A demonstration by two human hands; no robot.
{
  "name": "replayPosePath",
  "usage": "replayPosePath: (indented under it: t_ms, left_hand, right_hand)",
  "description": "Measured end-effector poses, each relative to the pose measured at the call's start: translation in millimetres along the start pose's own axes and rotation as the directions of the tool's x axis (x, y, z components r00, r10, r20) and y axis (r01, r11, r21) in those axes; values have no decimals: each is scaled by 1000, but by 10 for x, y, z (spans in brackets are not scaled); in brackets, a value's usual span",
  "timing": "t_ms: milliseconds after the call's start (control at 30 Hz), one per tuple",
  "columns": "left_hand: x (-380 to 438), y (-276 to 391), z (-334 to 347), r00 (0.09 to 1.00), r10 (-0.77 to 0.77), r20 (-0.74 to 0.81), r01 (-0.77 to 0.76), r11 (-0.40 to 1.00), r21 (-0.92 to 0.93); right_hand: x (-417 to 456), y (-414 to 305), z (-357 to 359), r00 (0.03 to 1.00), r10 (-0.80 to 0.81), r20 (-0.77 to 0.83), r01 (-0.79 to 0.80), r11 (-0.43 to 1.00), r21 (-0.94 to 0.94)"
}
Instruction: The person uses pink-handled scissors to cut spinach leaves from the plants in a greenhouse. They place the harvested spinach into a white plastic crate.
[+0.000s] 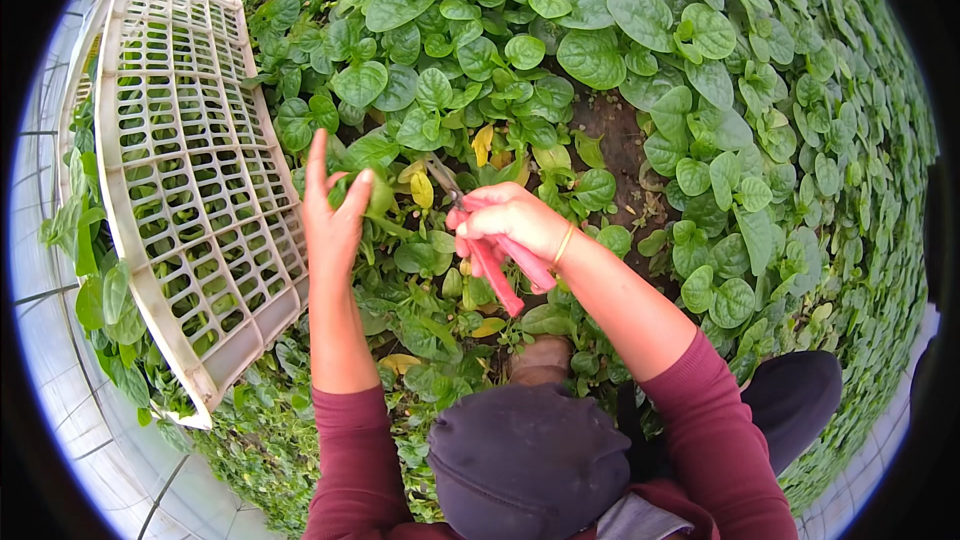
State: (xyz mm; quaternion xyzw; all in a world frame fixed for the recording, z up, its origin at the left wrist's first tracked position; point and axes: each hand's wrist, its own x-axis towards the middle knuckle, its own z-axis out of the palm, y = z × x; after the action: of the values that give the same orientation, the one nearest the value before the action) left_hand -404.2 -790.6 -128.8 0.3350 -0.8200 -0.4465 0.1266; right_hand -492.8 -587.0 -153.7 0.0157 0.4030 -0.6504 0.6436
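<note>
My left hand (334, 214) is raised beside the crate, its index finger and thumb spread apart. A blurred green leaf (381, 196) is by the thumb; I cannot tell whether the curled fingers hold it. In my right hand (502, 225) are hand shears (491, 270) with pinkish-red handles. Their metal blades (445, 178) point up and left into leafy green plants (435, 101), which look like Malabar spinach. Yellowed leaves (421, 189) hang close to the blade tips, and other leaves partly cover the stems there.
A white slatted plastic crate (214, 236) leans on its side at the left, with picked-looking leaves (112, 292) in it. Pale sheeting (49, 240) lies beyond. My dark-clad knees (529, 457) and a brown shoe (541, 358) are among the plants. Bare soil (611, 139) shows between rows.
</note>
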Motion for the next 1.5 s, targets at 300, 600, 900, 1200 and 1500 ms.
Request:
replayPosePath:
  t_ms: [300, 600, 900, 1200, 1500]
  left_hand:
    - [21, -158, 127, 998, -53, 24, 54, 998, -27]
    - [-224, 809, -464, 951, 269, -151, -262, 963, 65]
    - [235, 2231, -2443, 573, 671, -471, -337, 717, 611]
    - [1047, 1948, -2637, 840, 542, -30, -186, 339, 922]
    - [-797, 2561, 1825, 229, 582, 780, -884, 460, -83]
  right_hand:
    - [405, -48, 77, 1000, -4, -12, 2, 988, -157]
    - [-196, 46, 119, 995, 50, 90, -40, 994, -105]
    - [-666, -304, 212, 986, 70, 153, -12, 938, -346]
    - [-2010, -1299, -326, 930, -367, 37, 363, 891, -272]
    - [-3741, -803, -1478, 587, -644, -491, 578, 758, -303]
